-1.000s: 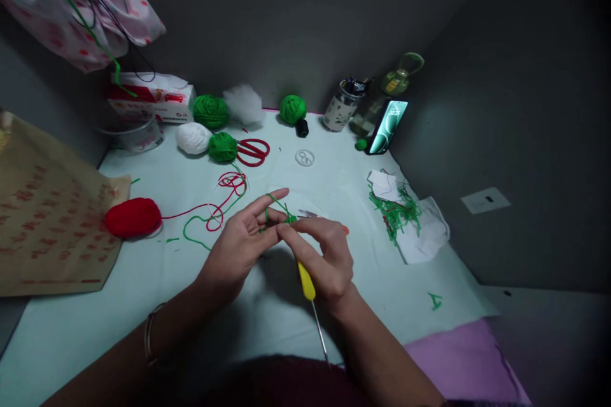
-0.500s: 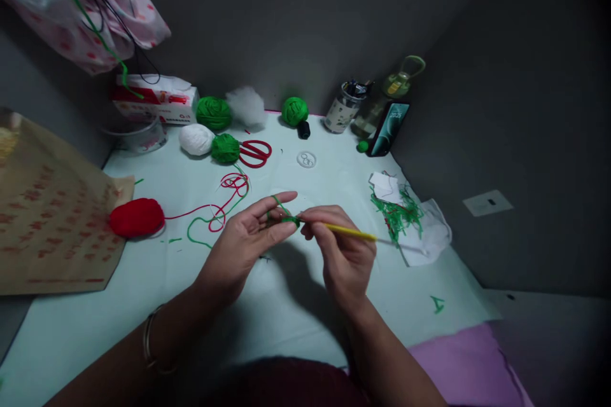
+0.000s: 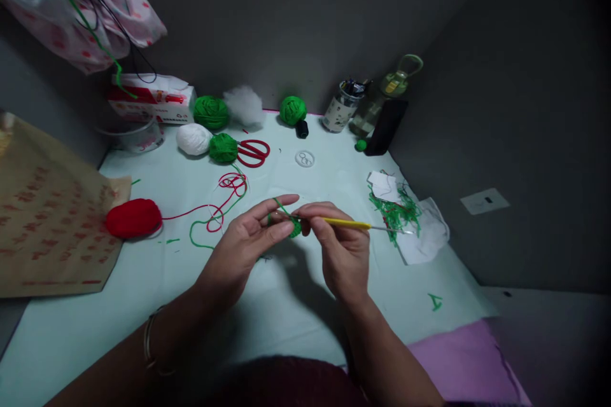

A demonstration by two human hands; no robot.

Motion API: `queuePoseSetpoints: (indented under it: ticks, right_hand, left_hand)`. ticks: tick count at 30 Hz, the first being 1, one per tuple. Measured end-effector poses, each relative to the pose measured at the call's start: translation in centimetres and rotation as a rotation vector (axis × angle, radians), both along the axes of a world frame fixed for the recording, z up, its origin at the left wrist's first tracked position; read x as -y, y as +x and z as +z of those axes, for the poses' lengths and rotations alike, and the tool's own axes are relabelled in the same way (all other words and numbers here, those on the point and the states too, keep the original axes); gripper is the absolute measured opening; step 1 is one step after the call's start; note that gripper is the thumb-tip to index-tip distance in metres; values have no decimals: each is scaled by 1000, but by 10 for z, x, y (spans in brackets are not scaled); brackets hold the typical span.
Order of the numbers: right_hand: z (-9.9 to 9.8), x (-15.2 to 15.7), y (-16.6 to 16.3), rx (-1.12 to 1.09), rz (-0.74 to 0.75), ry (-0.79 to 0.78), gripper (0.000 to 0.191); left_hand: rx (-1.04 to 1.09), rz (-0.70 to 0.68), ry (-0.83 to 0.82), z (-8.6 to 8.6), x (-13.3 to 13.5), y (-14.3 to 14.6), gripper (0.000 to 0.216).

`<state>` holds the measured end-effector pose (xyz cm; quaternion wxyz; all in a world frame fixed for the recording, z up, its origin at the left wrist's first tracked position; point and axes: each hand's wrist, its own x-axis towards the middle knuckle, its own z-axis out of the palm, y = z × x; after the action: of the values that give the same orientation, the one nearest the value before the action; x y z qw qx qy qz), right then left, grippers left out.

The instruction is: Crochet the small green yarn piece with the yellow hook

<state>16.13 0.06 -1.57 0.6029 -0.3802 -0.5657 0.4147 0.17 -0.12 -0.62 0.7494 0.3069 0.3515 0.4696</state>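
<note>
Between thumb and fingers, my left hand (image 3: 252, 235) pinches a small green crochet piece (image 3: 296, 227), with green yarn looped over its raised index finger. My right hand (image 3: 341, 245) is closed on a yellow-handled crochet hook (image 3: 348, 223), held nearly level. The hook's left end meets the crochet piece, though fingers partly hide its tip. From my left hand a strand of green yarn (image 3: 198, 238) trails over the table towards a small green yarn ball (image 3: 223, 148).
Red scissors (image 3: 254, 152), a white yarn ball (image 3: 193, 139) and a round clear dish (image 3: 304, 158) lie further back. Red yarn (image 3: 134, 218) rests by a paper bag (image 3: 52, 222) on the left. Green yarn scraps (image 3: 394, 210) are at right, below a dark phone (image 3: 386, 127).
The crochet hook has turned closer to level, and more of the green crochet piece shows below my left fingers. The phone's screen has gone dark.
</note>
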Motion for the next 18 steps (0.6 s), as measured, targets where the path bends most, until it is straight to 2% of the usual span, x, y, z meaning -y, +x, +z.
queuePoseSetpoints:
  ticks: [4, 7, 11, 18]
  right_hand:
    - [0, -2, 3, -138, -2, -124, 15]
    - [3, -3, 5, -178, 28, -140, 19]
    - [5, 2, 5, -133, 31, -81, 19]
    - [6, 13, 2, 180, -73, 151, 21]
  left_hand:
    - [-49, -22, 8, 1, 1, -1, 37]
    - [-73, -4, 2, 2, 0, -1, 36]
    - [-125, 45, 37, 2, 0, -3, 36]
    - [-331, 125, 161, 2, 1, -3, 36]
